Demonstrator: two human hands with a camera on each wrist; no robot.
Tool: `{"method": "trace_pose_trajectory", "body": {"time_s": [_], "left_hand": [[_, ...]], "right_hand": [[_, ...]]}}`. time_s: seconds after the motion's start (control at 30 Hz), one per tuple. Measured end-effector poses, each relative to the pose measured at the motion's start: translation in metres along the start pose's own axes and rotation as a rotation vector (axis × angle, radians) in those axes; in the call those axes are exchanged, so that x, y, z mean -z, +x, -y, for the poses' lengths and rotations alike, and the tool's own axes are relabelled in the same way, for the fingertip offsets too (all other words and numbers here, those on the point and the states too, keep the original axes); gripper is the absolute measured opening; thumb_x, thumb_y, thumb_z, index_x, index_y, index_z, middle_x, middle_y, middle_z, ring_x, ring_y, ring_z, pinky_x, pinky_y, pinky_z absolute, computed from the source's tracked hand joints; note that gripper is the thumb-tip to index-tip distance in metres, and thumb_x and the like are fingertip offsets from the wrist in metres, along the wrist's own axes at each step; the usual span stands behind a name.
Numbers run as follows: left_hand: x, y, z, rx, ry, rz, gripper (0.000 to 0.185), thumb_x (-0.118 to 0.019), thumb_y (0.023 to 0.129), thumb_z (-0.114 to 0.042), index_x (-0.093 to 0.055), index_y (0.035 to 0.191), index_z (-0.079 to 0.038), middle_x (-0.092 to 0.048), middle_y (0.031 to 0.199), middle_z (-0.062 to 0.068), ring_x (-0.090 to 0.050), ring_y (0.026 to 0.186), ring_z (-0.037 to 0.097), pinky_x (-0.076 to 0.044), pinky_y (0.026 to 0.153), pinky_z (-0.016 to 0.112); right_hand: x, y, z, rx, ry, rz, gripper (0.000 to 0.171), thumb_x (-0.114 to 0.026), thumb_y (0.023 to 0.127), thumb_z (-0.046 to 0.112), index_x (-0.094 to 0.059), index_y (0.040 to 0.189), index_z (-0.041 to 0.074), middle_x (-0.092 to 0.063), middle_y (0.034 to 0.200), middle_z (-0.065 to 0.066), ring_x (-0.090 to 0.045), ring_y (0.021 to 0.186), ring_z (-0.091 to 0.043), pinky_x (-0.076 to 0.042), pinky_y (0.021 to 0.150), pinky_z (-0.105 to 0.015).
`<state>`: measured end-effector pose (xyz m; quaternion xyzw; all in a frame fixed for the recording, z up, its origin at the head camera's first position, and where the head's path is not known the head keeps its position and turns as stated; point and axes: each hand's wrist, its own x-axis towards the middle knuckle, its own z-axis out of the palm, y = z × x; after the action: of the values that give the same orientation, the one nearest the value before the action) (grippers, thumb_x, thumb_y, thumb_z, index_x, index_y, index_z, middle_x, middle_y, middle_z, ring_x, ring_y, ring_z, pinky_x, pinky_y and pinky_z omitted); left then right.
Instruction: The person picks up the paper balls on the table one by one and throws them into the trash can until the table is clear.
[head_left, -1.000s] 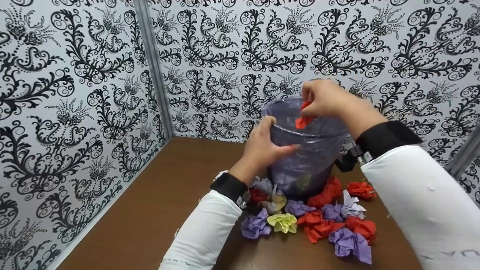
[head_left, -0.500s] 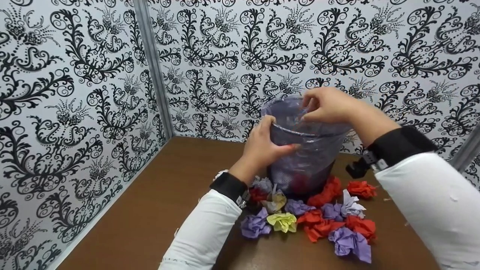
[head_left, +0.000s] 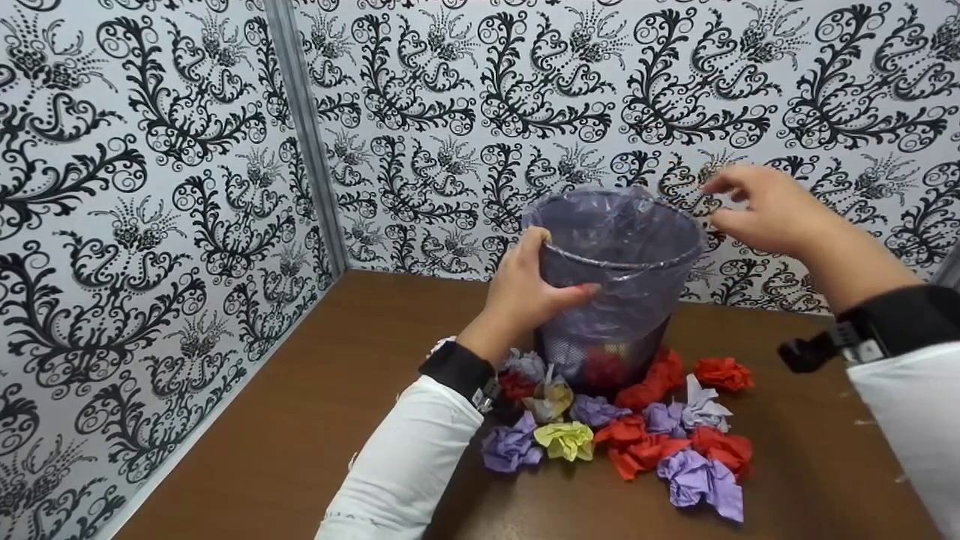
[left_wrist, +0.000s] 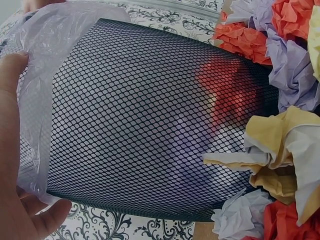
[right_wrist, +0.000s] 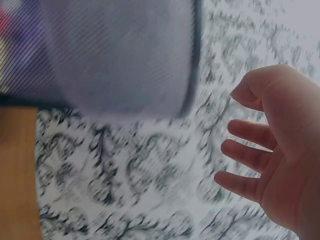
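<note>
Mesh wastebasket (head_left: pixel 611 300) is standing upright near the middle of the head view, on a brown counter (head_left: pixel 315 420) set into a corner of walls papered in black-and-white scrollwork (head_left: pixel 150 187). A translucent purple bag liner (head_left: pixel 622 225) is folding over its rim and hanging partway down the outside. The left hand (head_left: pixel 525 292) is grasping the basket at its rim from the left side, thumb hooking over the top edge and fingers (head_left: pixel 577 292) wrapping across the front of the liner. In the left wrist view the same left hand (left_wrist: pixel 15 165) is lying along the left edge of the frame against the liner (left_wrist: pixel 35 100), with the black mesh (left_wrist: pixel 140 125) filling the centre and a red paper wad (left_wrist: pixel 225 90) showing through the mesh at its bottom end.

The right hand (head_left: pixel 757 210) is hovering in the air at the upper right of the basket, apart from the rim, fingers relaxed and loosely spread, grasping nothing. The right wrist view is showing it (right_wrist: pixel 275 150) at the right edge, empty, palm released, with the blurred basket (right_wrist: pixel 115 55) at the upper left.

Crumpled paper balls are lying around the basket's foot in the lower centre: purple (head_left: pixel 511 448), yellow (head_left: pixel 566 440), red (head_left: pixel 637 446) and another red one (head_left: pixel 722 373) farther right.
</note>
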<state>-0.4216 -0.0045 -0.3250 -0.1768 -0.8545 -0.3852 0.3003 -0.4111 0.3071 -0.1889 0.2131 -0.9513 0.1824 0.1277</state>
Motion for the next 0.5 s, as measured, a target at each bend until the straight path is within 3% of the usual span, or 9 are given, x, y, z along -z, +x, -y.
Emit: {"method": "trace_pose_trajectory", "body": {"time_s": [0.23,0.37,0.5], "left_hand": [[0.000,0.000,-0.001,0.012,-0.013,0.014,0.084,-0.069,0.048,-0.086,-0.043,0.108,-0.033,-0.053,0.100,-0.013,-0.053,0.088,0.008,-0.048,0.072,0.030],[0.000,0.000,-0.001,0.014,-0.016,0.012,0.084,-0.069,0.048,-0.086,-0.044,0.108,-0.032,-0.053,0.099,-0.013,-0.053,0.088,0.008,-0.048,0.072,0.030],[0.001,0.000,-0.002,0.016,-0.019,0.017,0.085,-0.069,0.048,-0.086,-0.044,0.109,-0.032,-0.052,0.100,-0.013,-0.053,0.089,0.008,-0.048,0.073,0.030]], "right_hand": [[-0.036,-0.016,-0.058,-0.050,-0.014,0.085,0.052,-0.063,0.089,0.021,-0.048,0.137,0.008,-0.039,0.144,-0.027,-0.046,0.117,-0.047,-0.038,0.092,-0.069],[-0.068,-0.023,-0.085,-0.024,-0.024,0.144,0.053,-0.068,0.087,0.021,-0.050,0.134,0.005,-0.045,0.140,-0.027,-0.041,0.125,-0.049,-0.033,0.098,-0.069],[-0.101,-0.032,-0.108,-0.014,0.003,0.195,0.051,-0.069,0.087,0.025,-0.055,0.129,0.001,-0.052,0.133,-0.029,-0.047,0.121,-0.050,-0.035,0.099,-0.066]]}}
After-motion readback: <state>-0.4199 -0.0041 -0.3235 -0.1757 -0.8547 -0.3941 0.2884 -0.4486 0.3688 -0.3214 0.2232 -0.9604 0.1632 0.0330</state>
